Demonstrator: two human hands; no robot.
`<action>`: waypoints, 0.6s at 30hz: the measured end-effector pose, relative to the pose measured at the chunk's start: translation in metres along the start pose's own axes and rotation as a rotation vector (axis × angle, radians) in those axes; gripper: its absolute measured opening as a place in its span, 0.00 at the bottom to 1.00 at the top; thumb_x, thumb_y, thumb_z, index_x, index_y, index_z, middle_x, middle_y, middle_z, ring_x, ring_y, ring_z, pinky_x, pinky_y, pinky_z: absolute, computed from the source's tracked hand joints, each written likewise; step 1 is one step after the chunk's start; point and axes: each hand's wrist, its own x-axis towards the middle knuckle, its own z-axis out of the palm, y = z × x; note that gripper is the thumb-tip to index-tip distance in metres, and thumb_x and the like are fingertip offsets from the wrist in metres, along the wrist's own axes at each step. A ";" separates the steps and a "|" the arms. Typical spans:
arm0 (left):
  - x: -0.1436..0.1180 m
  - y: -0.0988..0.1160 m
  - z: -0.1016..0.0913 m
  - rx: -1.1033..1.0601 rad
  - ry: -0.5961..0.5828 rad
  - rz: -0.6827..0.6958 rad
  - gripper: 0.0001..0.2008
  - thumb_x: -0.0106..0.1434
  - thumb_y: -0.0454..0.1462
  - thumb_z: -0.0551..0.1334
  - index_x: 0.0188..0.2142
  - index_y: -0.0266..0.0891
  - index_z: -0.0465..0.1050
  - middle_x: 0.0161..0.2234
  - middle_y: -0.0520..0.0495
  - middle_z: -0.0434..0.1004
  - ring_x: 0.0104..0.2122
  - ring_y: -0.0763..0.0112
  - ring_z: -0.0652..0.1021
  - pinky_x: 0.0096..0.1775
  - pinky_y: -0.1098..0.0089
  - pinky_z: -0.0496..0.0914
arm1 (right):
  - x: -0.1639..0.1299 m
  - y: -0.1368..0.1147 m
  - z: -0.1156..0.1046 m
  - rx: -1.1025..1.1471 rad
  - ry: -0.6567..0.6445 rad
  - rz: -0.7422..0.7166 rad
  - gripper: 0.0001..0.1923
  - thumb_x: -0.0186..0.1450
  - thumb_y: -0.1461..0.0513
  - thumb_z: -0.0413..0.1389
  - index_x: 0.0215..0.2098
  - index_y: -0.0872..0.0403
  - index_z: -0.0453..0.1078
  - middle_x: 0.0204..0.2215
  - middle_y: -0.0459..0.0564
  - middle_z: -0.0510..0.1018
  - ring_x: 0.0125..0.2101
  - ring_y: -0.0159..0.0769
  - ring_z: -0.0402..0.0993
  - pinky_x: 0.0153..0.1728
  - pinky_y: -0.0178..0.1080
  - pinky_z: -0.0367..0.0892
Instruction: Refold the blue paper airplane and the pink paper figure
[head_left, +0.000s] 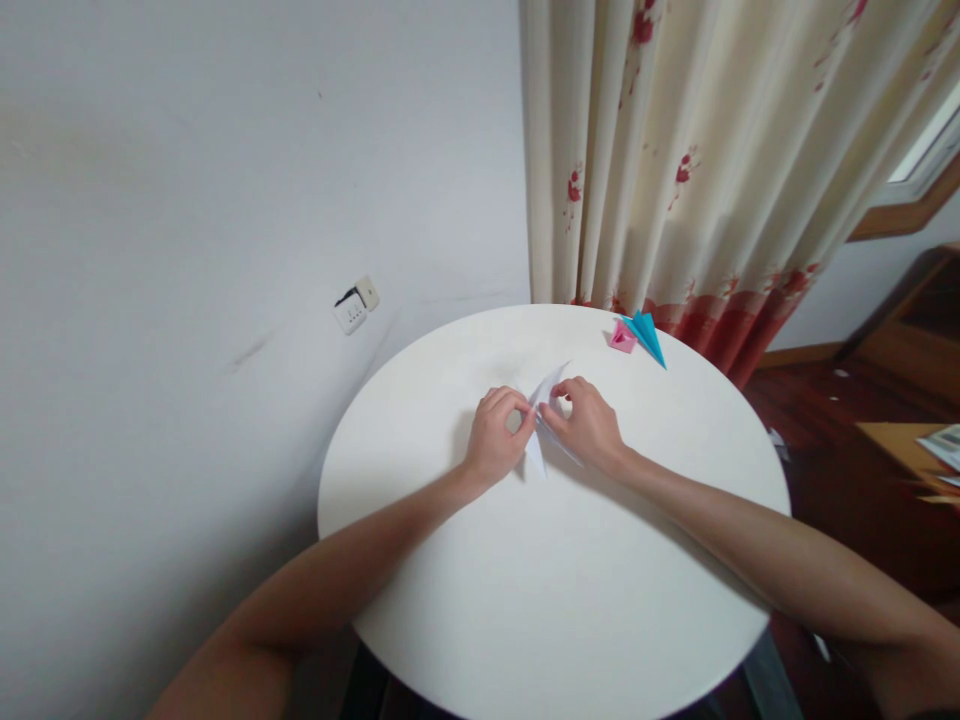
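A folded sheet of white paper point(535, 455) with pointed ends is held just above the round white table point(555, 590). My left hand point(498, 432) pinches it from the left with thumb and fingertips. From the other side, my right hand point(587, 420) grips it between thumb and forefinger. The fingertips of both hands come close together near the middle of the paper. Part of the folds there is hidden behind my fingers.
At the table's far right edge lie a blue paper plane point(648, 338) and a pink folded paper piece point(622, 337). Behind them hangs a patterned curtain point(675, 150). A wall socket point(350, 313) is at the left. A wooden surface with papers point(941, 447) stands at the right.
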 end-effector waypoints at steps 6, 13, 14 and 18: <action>-0.002 0.003 0.003 -0.069 0.021 0.064 0.06 0.64 0.32 0.62 0.30 0.41 0.69 0.32 0.48 0.73 0.37 0.65 0.74 0.42 0.64 0.67 | 0.002 -0.004 -0.007 -0.185 -0.072 0.011 0.07 0.65 0.58 0.56 0.36 0.53 0.72 0.38 0.53 0.76 0.42 0.44 0.71 0.40 0.40 0.62; 0.001 0.000 0.003 -0.111 0.062 -0.024 0.06 0.62 0.32 0.62 0.28 0.40 0.69 0.30 0.50 0.73 0.34 0.68 0.74 0.38 0.68 0.68 | 0.005 -0.004 -0.011 -0.263 -0.087 -0.041 0.06 0.64 0.63 0.54 0.31 0.53 0.71 0.37 0.54 0.76 0.41 0.44 0.70 0.38 0.40 0.61; 0.002 -0.003 0.002 -0.120 0.071 -0.062 0.06 0.62 0.33 0.62 0.29 0.40 0.69 0.30 0.50 0.73 0.33 0.69 0.74 0.38 0.68 0.68 | 0.006 -0.002 -0.012 -0.241 -0.067 -0.045 0.05 0.65 0.63 0.53 0.31 0.53 0.70 0.36 0.54 0.76 0.40 0.43 0.70 0.37 0.40 0.61; 0.008 -0.020 -0.003 -0.169 0.106 -0.259 0.04 0.61 0.35 0.62 0.29 0.39 0.70 0.29 0.51 0.74 0.33 0.70 0.76 0.37 0.70 0.70 | 0.013 0.007 -0.017 -0.120 0.015 -0.030 0.05 0.65 0.65 0.50 0.36 0.53 0.68 0.36 0.52 0.75 0.38 0.40 0.71 0.36 0.38 0.61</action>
